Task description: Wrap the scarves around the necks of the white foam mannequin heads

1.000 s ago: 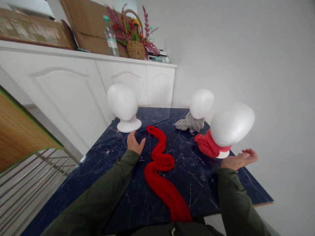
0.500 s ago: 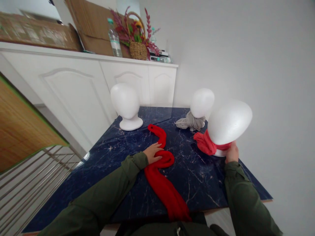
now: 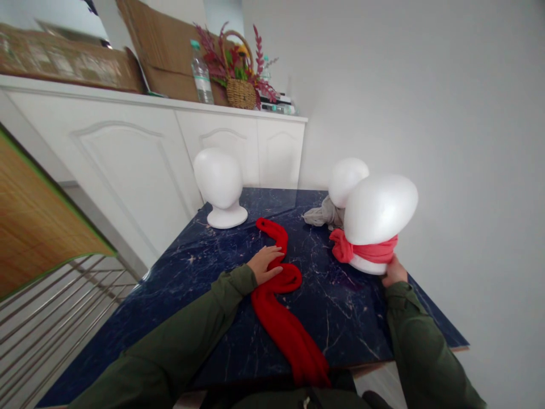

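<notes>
My left hand (image 3: 266, 266) lies flat, fingers stretched out, on a long red scarf (image 3: 293, 335) that winds across the table and drops over its front edge. At the right, my right hand (image 3: 395, 272) grips the base of a white foam mannequin head (image 3: 380, 207), its fingers partly hidden behind the base. Around that head's neck is a knotted coral-pink scarf (image 3: 374, 250). Just behind, a second foam head (image 3: 346, 179) wears a grey scarf (image 3: 324, 214) and is partly covered. A bare foam head (image 3: 219, 182) stands upright at the far left.
The dark blue marbled table (image 3: 204, 264) meets the wall (image 3: 460, 142) at the right. Behind stands a white cabinet (image 3: 123, 145) bearing a water bottle (image 3: 201, 76), a flower basket (image 3: 240, 92) and cardboard (image 3: 159, 45). A metal rack (image 3: 63, 318) is at the left.
The foam head with the coral-pink scarf has shifted left and turned more upright, with my right hand at its base. More of its scarf shows. My left hand stays on the red scarf.
</notes>
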Motion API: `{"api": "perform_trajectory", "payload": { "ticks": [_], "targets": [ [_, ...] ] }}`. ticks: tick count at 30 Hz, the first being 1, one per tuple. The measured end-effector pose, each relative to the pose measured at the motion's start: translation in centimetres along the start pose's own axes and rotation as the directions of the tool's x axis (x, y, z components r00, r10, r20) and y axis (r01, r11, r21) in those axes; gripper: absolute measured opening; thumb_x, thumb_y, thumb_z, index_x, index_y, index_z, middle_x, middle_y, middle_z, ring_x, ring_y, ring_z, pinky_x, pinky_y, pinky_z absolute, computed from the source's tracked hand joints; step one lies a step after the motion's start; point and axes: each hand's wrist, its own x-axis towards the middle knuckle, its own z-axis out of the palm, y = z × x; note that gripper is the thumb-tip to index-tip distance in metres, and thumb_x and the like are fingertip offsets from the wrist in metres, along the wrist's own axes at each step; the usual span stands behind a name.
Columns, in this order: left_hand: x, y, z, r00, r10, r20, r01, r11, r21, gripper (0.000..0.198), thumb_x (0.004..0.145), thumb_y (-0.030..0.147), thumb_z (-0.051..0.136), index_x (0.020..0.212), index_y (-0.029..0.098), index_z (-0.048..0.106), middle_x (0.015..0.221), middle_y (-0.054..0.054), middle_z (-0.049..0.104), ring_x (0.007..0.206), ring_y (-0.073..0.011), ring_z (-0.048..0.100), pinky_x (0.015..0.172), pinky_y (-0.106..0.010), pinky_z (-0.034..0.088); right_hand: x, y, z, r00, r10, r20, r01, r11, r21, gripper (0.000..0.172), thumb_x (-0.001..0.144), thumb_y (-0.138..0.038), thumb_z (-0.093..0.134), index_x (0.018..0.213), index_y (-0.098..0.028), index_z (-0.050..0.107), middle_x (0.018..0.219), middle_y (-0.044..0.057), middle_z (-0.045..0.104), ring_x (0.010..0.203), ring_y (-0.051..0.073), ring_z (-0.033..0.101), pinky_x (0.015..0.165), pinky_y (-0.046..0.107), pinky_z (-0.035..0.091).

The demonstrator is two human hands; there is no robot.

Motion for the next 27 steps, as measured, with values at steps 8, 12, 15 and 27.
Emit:
{"api": "perform_trajectory", "payload": {
  "ticks": [8,12,15,27],
  "targets": [
    [2.0,5.5,-0.8,0.994,0.046,-0.095,-0.06,0.988,-0.142,0.066,0.072,0.052,0.049,0.123,0.012,0.038,0.126,-0.015,0.044,0.117,-0.0245,0.04,0.1,-0.039,0.032,-5.1,-1.2,4.7,0.956,0.118,0.269,-0.199,0.935,0.294,0.031,0.073,-0.037,0.042,0.097,-0.021,0.052,0.089,0.006,0.064,0.077,0.02,0.062,0.06,0.032,0.052],
    [2.4,8.2,0.0,0.967,0.003,-0.253,-0.049,0.983,-0.177,0.087,0.059,0.051,0.064,0.127,0.009,0.03,0.137,-0.02,0.025,0.127,-0.0304,0.023,0.103,-0.045,0.025,-9.9,-2.3,7.7,0.851,0.055,0.522,-0.298,0.87,0.393,0.034,0.069,-0.039,0.047,0.095,-0.02,0.055,0.089,0.006,0.066,0.082,0.022,0.061,0.069,0.037,0.051],
    [2.0,8.0,-0.3,0.934,-0.071,-0.35,-0.03,0.961,-0.276,0.048,0.069,0.037,0.058,0.109,0.014,0.048,0.131,-0.016,0.037,0.121,-0.028,0.033,0.1,-0.043,0.03,-11.9,-2.7,8.5,0.772,0.079,0.631,-0.411,0.819,0.4,0.032,0.067,-0.04,0.054,0.091,-0.019,0.059,0.086,0.005,0.066,0.086,0.023,0.06,0.075,0.038,0.049],
    [4.6,0.6,-4.3,0.66,-0.691,-0.293,-0.132,0.277,-0.952,0.04,0.069,0.043,0.056,0.092,0.011,0.058,0.087,-0.008,0.064,0.083,-0.0198,0.058,0.072,-0.032,0.047,-12.1,-3.8,7.0,0.722,0.045,0.69,-0.419,0.822,0.385,0.02,0.07,-0.031,0.059,0.084,-0.016,0.062,0.076,0.002,0.065,0.088,0.021,0.057,0.076,0.037,0.046]
  ]
}}
